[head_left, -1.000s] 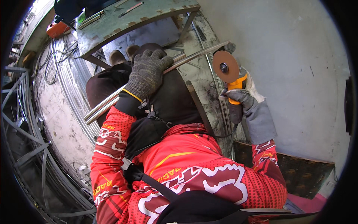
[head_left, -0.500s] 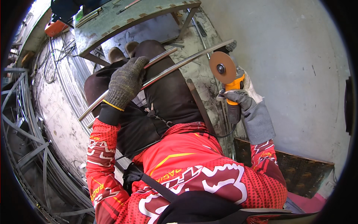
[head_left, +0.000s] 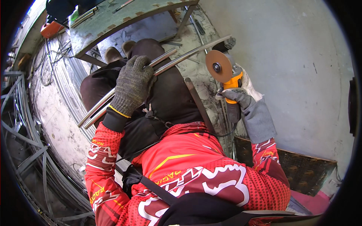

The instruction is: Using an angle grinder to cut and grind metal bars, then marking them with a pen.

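My left hand, in a dark knitted glove with a yellow hem, is closed around two thin shiny metal tubes across my thighs. The longer tube reaches up to the right. The shorter tube lies beside it and ends past my knuckles. My right hand, in a grey and white work glove, is closed on a yellow and black angle grinder. Its brown cutting disc faces me, apart from the tubes. Whether the disc spins I cannot tell.
A worn metal table stands beyond my feet. Bundled metal profiles lie on the floor at left, near a metal frame and loose cables. A grey wall rises at right, with a dark board at its foot.
The two tubes have come closer together under my left hand, which has turned over them. The grinder in my right hand appears slightly farther left, as does most of the view.
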A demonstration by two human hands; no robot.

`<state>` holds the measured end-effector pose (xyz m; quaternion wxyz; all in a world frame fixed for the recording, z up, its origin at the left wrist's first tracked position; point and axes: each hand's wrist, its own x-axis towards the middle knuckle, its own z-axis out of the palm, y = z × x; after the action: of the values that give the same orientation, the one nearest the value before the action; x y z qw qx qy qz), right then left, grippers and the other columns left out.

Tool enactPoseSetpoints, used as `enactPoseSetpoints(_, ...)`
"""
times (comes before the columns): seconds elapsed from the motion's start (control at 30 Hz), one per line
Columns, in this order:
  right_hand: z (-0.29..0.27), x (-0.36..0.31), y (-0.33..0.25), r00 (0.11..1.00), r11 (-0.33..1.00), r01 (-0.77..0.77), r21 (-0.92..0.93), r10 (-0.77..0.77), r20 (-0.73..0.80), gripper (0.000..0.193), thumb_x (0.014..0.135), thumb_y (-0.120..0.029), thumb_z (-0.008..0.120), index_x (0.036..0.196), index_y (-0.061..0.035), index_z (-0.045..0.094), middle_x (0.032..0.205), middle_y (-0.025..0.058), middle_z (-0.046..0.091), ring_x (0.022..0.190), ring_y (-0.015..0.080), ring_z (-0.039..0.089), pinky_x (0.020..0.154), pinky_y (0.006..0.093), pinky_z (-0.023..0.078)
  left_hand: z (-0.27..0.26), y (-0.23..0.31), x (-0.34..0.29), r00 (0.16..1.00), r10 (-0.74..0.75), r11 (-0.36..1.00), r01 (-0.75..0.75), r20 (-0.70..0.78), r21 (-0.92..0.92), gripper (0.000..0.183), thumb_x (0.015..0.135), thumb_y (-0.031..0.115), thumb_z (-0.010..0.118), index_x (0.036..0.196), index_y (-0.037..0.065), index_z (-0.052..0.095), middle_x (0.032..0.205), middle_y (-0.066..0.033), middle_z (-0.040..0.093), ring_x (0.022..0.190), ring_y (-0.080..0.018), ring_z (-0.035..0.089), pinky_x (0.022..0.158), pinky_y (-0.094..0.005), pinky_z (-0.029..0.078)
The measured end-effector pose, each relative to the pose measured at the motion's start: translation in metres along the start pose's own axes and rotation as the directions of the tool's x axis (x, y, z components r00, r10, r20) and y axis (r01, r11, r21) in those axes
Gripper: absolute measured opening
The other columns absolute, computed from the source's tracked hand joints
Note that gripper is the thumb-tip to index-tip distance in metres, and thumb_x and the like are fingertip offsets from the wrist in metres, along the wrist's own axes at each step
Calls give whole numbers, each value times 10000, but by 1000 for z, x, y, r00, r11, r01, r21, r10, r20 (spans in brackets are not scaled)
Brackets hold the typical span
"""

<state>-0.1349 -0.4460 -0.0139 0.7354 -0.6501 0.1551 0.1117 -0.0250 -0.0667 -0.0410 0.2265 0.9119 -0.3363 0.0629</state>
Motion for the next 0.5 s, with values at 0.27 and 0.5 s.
enactPoseSetpoints(0.27,0,13,-8,999,974,-16,-226,24,33,1049,787,-35,892,1652,-99,302,1304,150,649,992,259,755,868,450,695,5,9,-10,994,-56,995,64,-97,74,237,910,209,763,1077,50,704,1278,-171,647,1068,-404,670,887,-511,546)
enactPoseSetpoints(0.5,13,15,-14,999,982,-2,-190,10,42,1064,752,-36,905,1648,-96,334,1397,128,612,1153,239,688,941,437,658,-1,2,-18,995,-99,989,96,15,111,240,903,228,772,1049,51,704,1272,-176,635,1035,-407,657,861,-527,535)
